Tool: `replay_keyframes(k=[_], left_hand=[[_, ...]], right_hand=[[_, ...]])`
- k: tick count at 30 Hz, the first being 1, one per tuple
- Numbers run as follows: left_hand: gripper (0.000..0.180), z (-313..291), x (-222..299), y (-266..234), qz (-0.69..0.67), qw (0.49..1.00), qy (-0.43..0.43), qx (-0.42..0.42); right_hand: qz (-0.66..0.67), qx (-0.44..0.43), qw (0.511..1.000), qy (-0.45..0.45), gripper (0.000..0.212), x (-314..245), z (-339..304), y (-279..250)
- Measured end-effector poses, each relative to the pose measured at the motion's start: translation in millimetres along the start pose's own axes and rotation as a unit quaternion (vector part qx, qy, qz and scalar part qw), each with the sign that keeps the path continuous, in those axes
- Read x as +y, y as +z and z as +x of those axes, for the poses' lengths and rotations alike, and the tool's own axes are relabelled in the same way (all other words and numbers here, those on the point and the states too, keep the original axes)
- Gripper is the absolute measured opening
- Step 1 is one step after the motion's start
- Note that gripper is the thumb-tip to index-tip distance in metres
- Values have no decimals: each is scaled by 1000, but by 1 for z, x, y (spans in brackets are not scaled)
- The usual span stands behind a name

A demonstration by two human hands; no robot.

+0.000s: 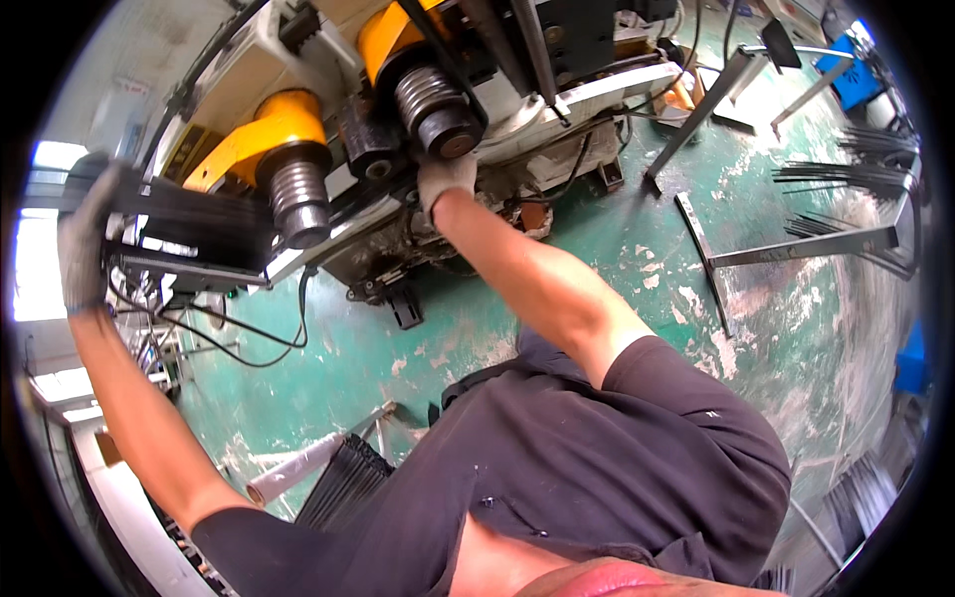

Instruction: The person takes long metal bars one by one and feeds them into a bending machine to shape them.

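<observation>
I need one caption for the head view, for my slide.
Gloved left hand at dark bars, gloved right hand near a metal coil spring, above a worn green floor.

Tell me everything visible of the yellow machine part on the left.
The yellow part looks like painted metal: rounded at one end, narrowing toward the picture's lower left. Against its rounded end sits a dark collar, with a shiny ridged cylinder beyond. Left hand and right hand are apart from it.

we work at the machine point(373, 139) with both gloved hands up
our left hand point(84, 239) holds blurred dark bars point(199, 211); our right hand point(448, 181) reaches in below a spring point(430, 95), fingers hidden; behind, a metal rack point(808, 247) carries thin rods point(846, 177) over worn green floor point(637, 234).
</observation>
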State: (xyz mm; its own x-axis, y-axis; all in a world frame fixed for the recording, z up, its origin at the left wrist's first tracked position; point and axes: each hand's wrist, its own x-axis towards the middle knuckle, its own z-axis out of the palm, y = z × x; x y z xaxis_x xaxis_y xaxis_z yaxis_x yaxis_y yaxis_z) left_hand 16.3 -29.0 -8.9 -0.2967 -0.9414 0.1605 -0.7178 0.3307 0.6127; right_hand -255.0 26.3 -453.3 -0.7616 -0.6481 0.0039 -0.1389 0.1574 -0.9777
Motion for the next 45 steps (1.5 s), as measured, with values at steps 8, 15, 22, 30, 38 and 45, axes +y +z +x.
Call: replay_keyframes(k=[8, 15, 22, 30, 38, 45], left_hand=[[27, -191, -6, 70, -129, 961, 98, 223], [25, -299, 0, 303, -566, 820, -72, -52], [45, -397, 115, 509, -741, 519, -227, -362], [42, -441, 261, 682, -592, 477, -309, -571], [35, -447, 331, 719, -443, 768, -205, -414], [21, -475, 301, 681, -396, 796, -392, -237]], right_hand=[[292, -49, 951, 92, 26, -11, -124, -175], [-73, 177, 979, 63, 21, 59, -142, -462], [-3, 386, 921, 57, 9, 20, -127, -742], [-365, 439, 821, 31, 37, 27, -4, -1041], [-593, 441, 659, 140, 34, 136, 157, -1220], [-843, 308, 400, 185, 70, 176, 212, -1235]])
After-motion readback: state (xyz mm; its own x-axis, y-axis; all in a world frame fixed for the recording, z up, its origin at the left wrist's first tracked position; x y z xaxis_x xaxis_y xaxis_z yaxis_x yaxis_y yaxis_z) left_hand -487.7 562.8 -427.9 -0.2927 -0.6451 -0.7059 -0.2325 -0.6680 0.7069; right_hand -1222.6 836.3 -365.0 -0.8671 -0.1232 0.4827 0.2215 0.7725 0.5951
